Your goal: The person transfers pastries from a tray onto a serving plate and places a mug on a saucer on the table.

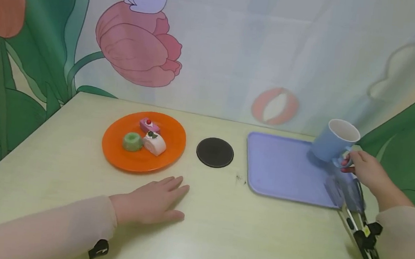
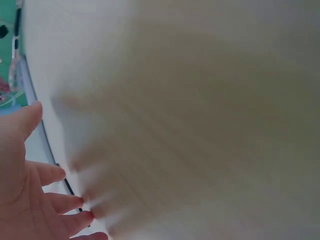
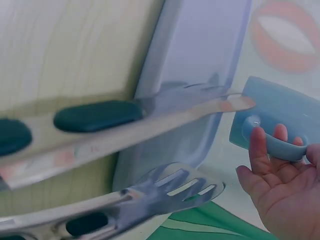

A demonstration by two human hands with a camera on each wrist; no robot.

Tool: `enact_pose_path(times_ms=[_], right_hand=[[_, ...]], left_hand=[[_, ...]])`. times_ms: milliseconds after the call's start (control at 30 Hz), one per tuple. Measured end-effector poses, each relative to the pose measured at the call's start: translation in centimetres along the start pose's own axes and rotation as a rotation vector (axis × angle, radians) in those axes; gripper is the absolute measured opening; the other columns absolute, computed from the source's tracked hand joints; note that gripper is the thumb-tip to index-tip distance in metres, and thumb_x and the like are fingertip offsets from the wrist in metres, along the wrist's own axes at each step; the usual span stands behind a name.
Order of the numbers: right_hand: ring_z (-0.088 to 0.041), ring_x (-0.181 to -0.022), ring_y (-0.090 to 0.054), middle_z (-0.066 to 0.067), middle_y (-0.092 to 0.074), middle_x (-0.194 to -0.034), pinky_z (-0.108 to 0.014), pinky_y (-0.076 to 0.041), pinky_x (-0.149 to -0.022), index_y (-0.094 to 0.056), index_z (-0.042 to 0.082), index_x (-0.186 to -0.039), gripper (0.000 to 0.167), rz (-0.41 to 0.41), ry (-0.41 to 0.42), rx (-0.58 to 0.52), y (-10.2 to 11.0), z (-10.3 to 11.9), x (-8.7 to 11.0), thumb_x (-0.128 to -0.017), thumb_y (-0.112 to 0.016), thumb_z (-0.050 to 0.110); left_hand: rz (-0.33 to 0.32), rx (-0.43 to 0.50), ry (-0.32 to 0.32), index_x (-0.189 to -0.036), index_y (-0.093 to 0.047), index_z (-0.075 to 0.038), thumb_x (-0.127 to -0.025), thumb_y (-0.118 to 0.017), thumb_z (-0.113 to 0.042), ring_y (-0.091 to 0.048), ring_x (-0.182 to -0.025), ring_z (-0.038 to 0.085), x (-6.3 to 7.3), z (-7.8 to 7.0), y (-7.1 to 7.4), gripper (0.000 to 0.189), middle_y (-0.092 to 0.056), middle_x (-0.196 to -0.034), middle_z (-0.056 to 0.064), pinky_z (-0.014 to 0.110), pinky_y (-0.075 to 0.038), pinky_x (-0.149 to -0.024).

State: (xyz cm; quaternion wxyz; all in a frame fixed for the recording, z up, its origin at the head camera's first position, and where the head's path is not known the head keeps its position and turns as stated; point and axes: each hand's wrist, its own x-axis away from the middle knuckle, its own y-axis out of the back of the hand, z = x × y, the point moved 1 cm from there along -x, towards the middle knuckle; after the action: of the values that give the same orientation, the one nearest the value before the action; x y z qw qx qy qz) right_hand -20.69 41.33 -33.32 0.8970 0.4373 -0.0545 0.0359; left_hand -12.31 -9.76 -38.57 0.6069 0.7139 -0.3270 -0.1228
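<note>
At the tray's far right corner, my right hand [image 1: 368, 172] holds a light blue mug [image 1: 326, 143] by its handle. The mug leans to the right in the head view, over the lilac tray [image 1: 282, 170]. In the right wrist view, the fingers [image 3: 258, 145] of that hand pass through the mug's handle [image 3: 285, 149]. Tongs [image 1: 367, 241] with clear slotted heads overlap the tray's near right corner, beside the right wrist. My left hand [image 1: 149, 203] is spread palm down close over the table, in front of an orange plate [image 1: 115, 154]; it holds nothing.
On the plate are a green ring-shaped cake [image 1: 132, 142], a white roll cake [image 1: 155, 143] and a pink cake slice [image 1: 149, 125]. A round black coaster [image 1: 215, 152] lies between plate and tray. A printed curtain [image 1: 214, 55] hangs behind the table.
</note>
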Motion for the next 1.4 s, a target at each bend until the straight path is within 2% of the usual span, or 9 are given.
enact_pose_path(times_ms=[167,400,467,600,700,900,1033,1267,1400], right_hand=[[-0.036,-0.101,-0.059,-0.023,-0.044,-0.113,-0.041,-0.043,-0.074,-0.039,-0.005,-0.109,0.053,0.003,0.007,-0.02,-0.4,0.8,0.6,-0.101,-0.01,0.038],[-0.045,-0.107,-0.052,-0.023,-0.041,-0.113,-0.048,-0.04,-0.081,-0.036,-0.007,-0.112,0.053,0.007,-0.004,-0.073,-0.9,1.6,1.4,-0.101,-0.01,0.038],[-0.043,-0.103,-0.055,-0.023,-0.041,-0.111,-0.05,-0.039,-0.083,-0.036,-0.008,-0.11,0.051,0.007,0.015,-0.078,-1.0,1.8,1.5,-0.102,-0.01,0.035],[-0.029,-0.093,-0.06,-0.022,-0.042,-0.108,-0.049,-0.038,-0.084,-0.038,-0.008,-0.106,0.047,0.015,0.05,-0.087,-1.2,2.1,1.6,-0.102,-0.01,0.03],[-0.022,-0.09,-0.061,-0.022,-0.043,-0.107,-0.045,-0.038,-0.08,-0.039,-0.007,-0.104,0.046,0.017,0.065,-0.077,-1.3,2.4,1.8,-0.102,-0.01,0.029],[-0.025,-0.089,-0.062,-0.021,-0.045,-0.106,-0.039,-0.039,-0.077,-0.04,-0.008,-0.105,0.046,0.004,0.083,-0.05,-1.6,3.1,2.4,-0.103,-0.011,0.028],[-0.033,-0.094,-0.061,-0.021,-0.045,-0.106,-0.039,-0.04,-0.08,-0.04,-0.008,-0.106,0.046,0.012,0.079,-0.063,-2.0,3.6,2.7,-0.103,-0.012,0.029],[-0.015,-0.08,-0.061,-0.018,-0.049,-0.097,-0.025,-0.048,-0.073,-0.041,-0.011,-0.102,0.042,-0.004,0.132,-0.079,-2.8,4.3,3.0,-0.103,-0.014,0.021],[-0.026,-0.087,-0.06,-0.018,-0.048,-0.099,-0.023,-0.048,-0.071,-0.041,-0.009,-0.102,0.041,0.006,0.134,-0.085,-3.2,4.7,3.4,-0.103,-0.014,0.022]], left_hand=[[0.013,-0.054,0.022,-0.148,-0.027,-0.013,-0.089,-0.046,-0.059,-0.018,-0.139,0.033,-2.2,-0.2,-0.2,0.076,-0.018,-0.153,0.014,0.052,-0.024,-0.106],[0.013,-0.098,0.049,-0.149,-0.022,-0.016,-0.088,-0.041,-0.064,-0.014,-0.14,0.032,-4.6,-0.5,-0.3,0.08,-0.012,-0.155,0.012,0.053,-0.022,-0.107],[0.018,-0.111,0.048,-0.149,-0.022,-0.016,-0.088,-0.041,-0.064,-0.014,-0.14,0.032,-4.9,-0.8,0.0,0.08,-0.012,-0.155,0.012,0.054,-0.022,-0.107],[0.045,-0.129,0.059,-0.149,-0.021,-0.016,-0.089,-0.042,-0.063,-0.013,-0.14,0.032,-5.5,-1.4,0.5,0.08,-0.011,-0.155,0.012,0.053,-0.021,-0.107],[0.062,-0.14,0.072,-0.15,-0.019,-0.016,-0.088,-0.041,-0.064,-0.011,-0.141,0.03,-6.2,-1.6,0.7,0.081,-0.008,-0.155,0.012,0.052,-0.021,-0.108],[0.113,-0.125,0.107,-0.15,-0.017,-0.015,-0.085,-0.042,-0.068,-0.01,-0.141,0.028,-7.8,-1.6,1.1,0.088,-0.004,-0.156,0.011,0.047,-0.022,-0.109],[0.136,-0.122,0.115,-0.15,-0.015,-0.014,-0.084,-0.043,-0.069,-0.01,-0.141,0.027,-8.0,-1.5,1.2,0.091,-0.002,-0.156,0.01,0.045,-0.022,-0.109],[0.116,-0.088,0.094,-0.15,-0.016,-0.01,-0.085,-0.045,-0.067,-0.011,-0.141,0.03,-7.7,-1.5,1.2,0.091,-0.004,-0.155,0.013,0.046,-0.021,-0.11],[0.101,-0.047,0.089,-0.15,-0.015,-0.009,-0.084,-0.049,-0.065,-0.012,-0.14,0.031,-7.7,-1.7,1.3,0.093,-0.004,-0.155,0.015,0.047,-0.021,-0.109]])
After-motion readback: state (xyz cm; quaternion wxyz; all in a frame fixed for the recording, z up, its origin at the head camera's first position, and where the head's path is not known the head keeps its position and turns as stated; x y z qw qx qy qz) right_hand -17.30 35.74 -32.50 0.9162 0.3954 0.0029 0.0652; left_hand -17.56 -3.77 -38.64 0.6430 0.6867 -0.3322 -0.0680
